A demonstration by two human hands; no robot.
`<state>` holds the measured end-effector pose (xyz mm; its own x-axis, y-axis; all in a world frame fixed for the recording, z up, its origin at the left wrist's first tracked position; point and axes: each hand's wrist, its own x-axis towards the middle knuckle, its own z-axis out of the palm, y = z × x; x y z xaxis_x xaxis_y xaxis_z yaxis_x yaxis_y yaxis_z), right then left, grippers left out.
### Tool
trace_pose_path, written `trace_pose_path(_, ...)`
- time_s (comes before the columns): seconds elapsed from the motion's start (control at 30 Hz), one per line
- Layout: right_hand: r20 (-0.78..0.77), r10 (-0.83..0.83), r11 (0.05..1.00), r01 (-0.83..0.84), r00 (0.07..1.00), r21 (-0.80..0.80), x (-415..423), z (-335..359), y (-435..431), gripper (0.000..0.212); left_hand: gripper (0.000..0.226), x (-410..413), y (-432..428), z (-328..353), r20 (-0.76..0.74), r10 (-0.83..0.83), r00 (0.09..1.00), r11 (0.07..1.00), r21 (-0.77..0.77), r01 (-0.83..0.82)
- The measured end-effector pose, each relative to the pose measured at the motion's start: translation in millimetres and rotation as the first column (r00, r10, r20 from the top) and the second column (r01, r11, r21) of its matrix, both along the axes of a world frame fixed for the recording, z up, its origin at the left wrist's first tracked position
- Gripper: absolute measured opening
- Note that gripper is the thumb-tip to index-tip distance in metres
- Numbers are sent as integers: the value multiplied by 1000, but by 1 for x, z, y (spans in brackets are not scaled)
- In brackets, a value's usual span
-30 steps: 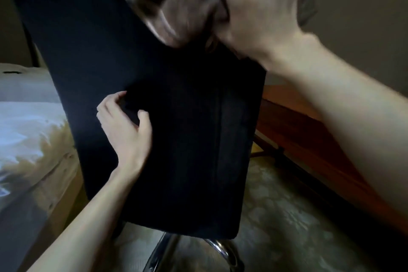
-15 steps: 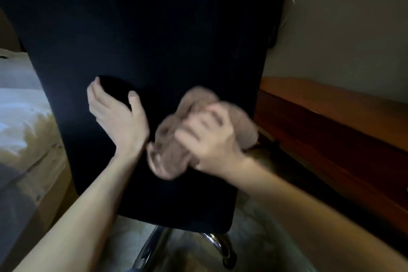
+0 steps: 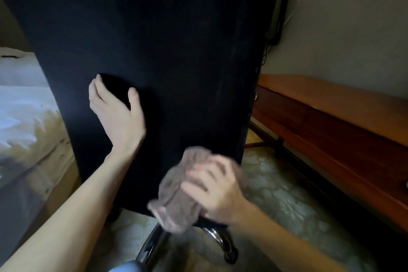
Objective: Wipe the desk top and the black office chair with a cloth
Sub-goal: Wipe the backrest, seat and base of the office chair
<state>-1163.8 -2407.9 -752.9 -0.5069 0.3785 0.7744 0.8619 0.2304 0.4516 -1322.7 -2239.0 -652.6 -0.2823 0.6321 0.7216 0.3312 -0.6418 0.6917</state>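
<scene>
Left grip (image 3: 117, 115): spread flat on the back of the black office chair (image 3: 165, 40), holding nothing, bracing it.
Right grip (image 3: 212, 190): clamped round the bunched cloth (image 3: 174, 207), at the backrest's lower edge; blurred.
Swivel risk: we judge the chair could turn or roll if the wipe outpushes our brace.
Overshoot risk: the chrome base (image 3: 218, 238) lies just below; knuckles could strike it.
Snag risk: the cloth's loose tail might catch there.
Desk (image 3: 331, 104): well apart, at right.
</scene>
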Motion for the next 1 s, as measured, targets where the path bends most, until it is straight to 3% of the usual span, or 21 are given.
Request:
trace_pose_path(0.07, -27, 51, 974, -44, 998, 222, -3, 77, -9, 21, 66, -1, -1, 1, 4, 7, 1000, 1000, -5, -7)
trace_pose_path(0.17, 9, -55, 910, 47, 998, 411, -8, 191, -19, 34, 61, 2, -7, 5, 25, 6, 1000, 1000, 22, -7)
trace_pose_path(0.27, -17, -305, 843, 278, 952, 459, -16, 274, -21, 58, 59, 7, -19, 9, 53, -7, 999, 995, 103, 1)
trace_pose_path(0.37, -111, -455, 811, 462, 884, 358, -22, 299, -14, 68, 59, 15, -25, 8, 4, -55, 998, 983, 173, 53)
trace_pose_path(0.53, -192, -386, 841, 430, 902, 328, -19, 242, 10, 43, 63, 19, -13, 5, 78, -68, 995, 991, 123, 58)
trace_pose_path(0.73, -166, -270, 909, 308, 948, 280, 6, 97, 36, 34, 64, 20, -8, 1, 71, -45, 996, 992, 124, 36)
trace_pose_path(0.83, -14, -327, 943, 327, 945, 56, 14, -5, 33, 41, 64, 19, -8, -2, 62, -43, 997, 992, 118, 35)
trace_pose_path(0.93, 156, -312, 934, 332, 937, -130, 21, -92, 23, 22, 65, 15, -12, -4, 30, -56, 998, 992, 114, 52)
trace_pose_path(1.0, 224, -324, 916, 364, 919, -169, 24, -108, 19, 18, 66, 14, -15, -4, 3, -56, 998, 991, 126, 55)
